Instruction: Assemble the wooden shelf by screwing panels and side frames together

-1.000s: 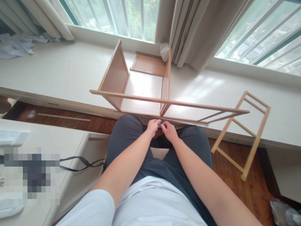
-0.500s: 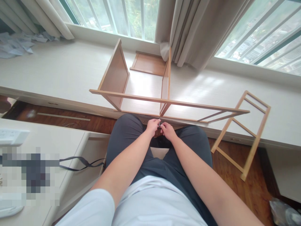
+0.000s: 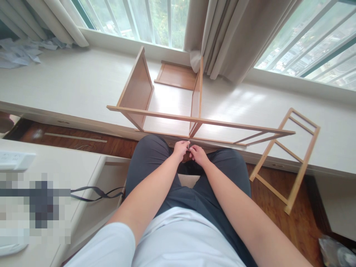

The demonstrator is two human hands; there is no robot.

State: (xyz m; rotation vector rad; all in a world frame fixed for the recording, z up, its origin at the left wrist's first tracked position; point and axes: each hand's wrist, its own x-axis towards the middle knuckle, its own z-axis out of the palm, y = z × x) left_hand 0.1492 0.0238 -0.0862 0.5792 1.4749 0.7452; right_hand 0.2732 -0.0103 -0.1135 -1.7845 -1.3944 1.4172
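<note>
Fingers (image 3: pixel 187 145) of both hands meet just above the person's lap, pinched together around a small metal piece (image 3: pixel 189 145) that shows only as a thin pale sliver between the fingertips; what kind of piece it is cannot be told. The left hand (image 3: pixel 180 148) closes on it from the left side, the right hand (image 3: pixel 198 154) from the right, so the piece sits between the two sets of fingertips and touches both. It lies just in front of the near rail of the bamboo shelf frame (image 3: pixel 194 119), close below the spot where an upright panel joins that rail. The frame lies on its side on the pale window ledge (image 3: pixel 69 85). A separate bamboo side frame (image 3: pixel 289 155) leans against the ledge's edge on the right, well apart from the hands. Curtains (image 3: pixel 230 33) hang behind.
</note>
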